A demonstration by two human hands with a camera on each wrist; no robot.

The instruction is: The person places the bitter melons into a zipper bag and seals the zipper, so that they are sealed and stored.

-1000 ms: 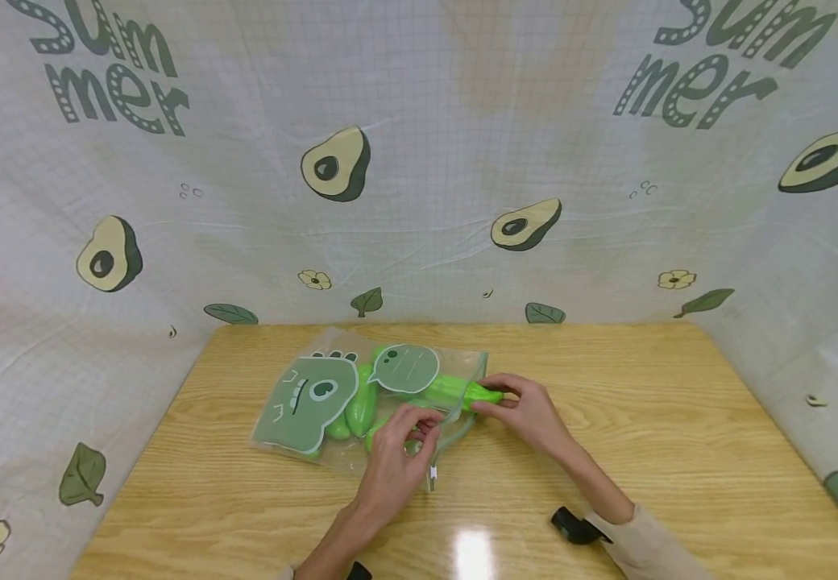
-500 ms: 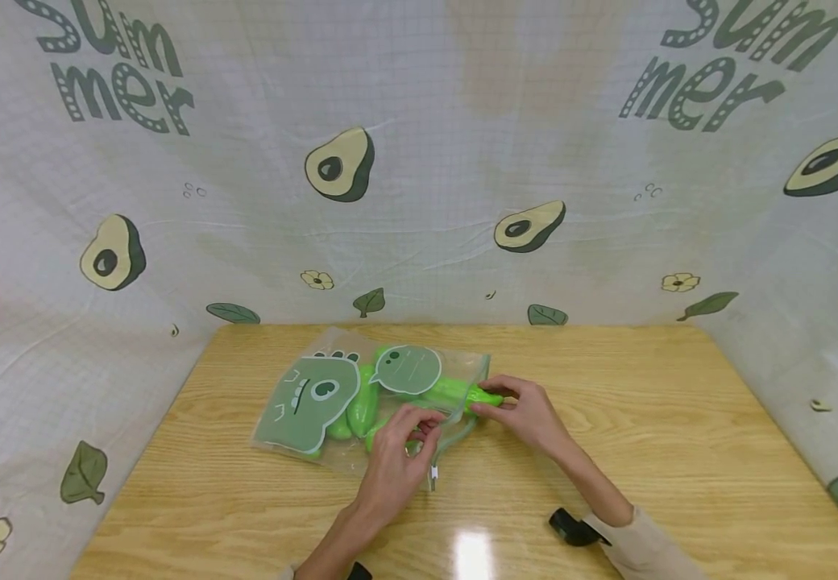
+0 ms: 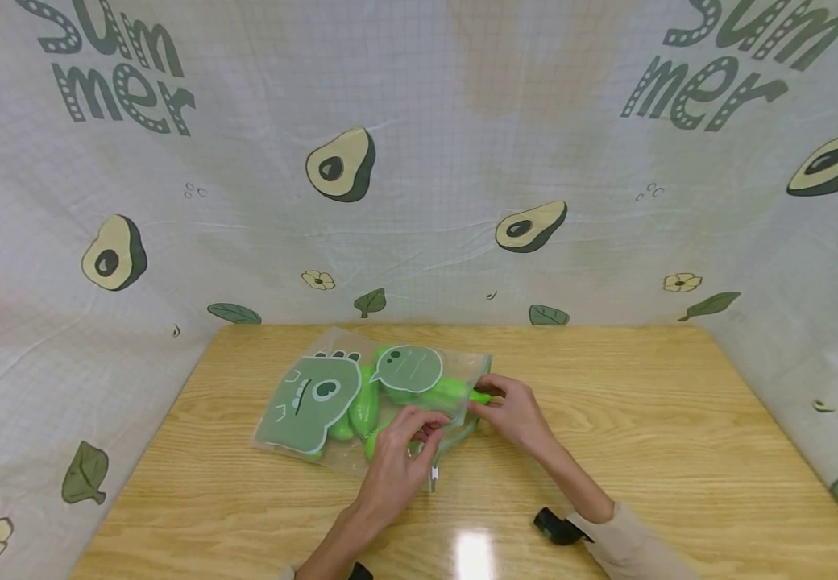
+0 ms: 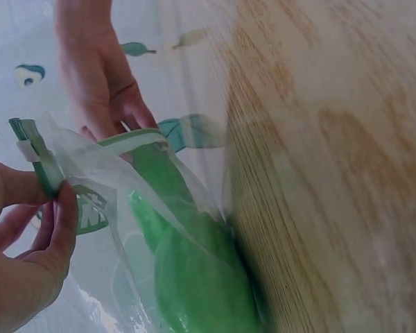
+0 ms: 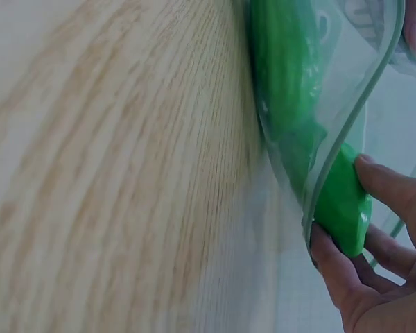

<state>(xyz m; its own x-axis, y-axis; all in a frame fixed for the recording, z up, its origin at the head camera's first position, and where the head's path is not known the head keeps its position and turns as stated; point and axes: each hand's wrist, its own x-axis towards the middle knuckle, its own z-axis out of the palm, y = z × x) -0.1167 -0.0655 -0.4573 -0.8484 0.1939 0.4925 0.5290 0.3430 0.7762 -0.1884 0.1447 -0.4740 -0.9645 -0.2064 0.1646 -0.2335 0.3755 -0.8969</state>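
Note:
A clear zip bag [image 3: 308, 407] with a green monster print lies on the table, its mouth toward the right. My left hand [image 3: 396, 459] pinches the rim of that mouth near the white slider [image 4: 29, 150], holding it apart from the other side. At the opening, my right hand [image 3: 516, 412] grips the tapered end of a long green cucumber-like vegetable [image 5: 344, 201] between thumb and fingers. Most of its length is inside the bag, seen through the plastic. Other smooth green vegetables [image 3: 365, 407] lie deeper in the bag, partly hidden by the print.
The wooden table [image 3: 644, 427] extends to both sides of the bag. A pale cloth [image 3: 426, 161] printed with avocados and leaves hangs behind and at the sides. A black wrist-worn piece [image 3: 558, 528] sits by the right sleeve.
My right hand has moved slightly left, pushing the long green vegetable further into the bag, so less of its tip sticks out. My left hand keeps its pinch on the rim.

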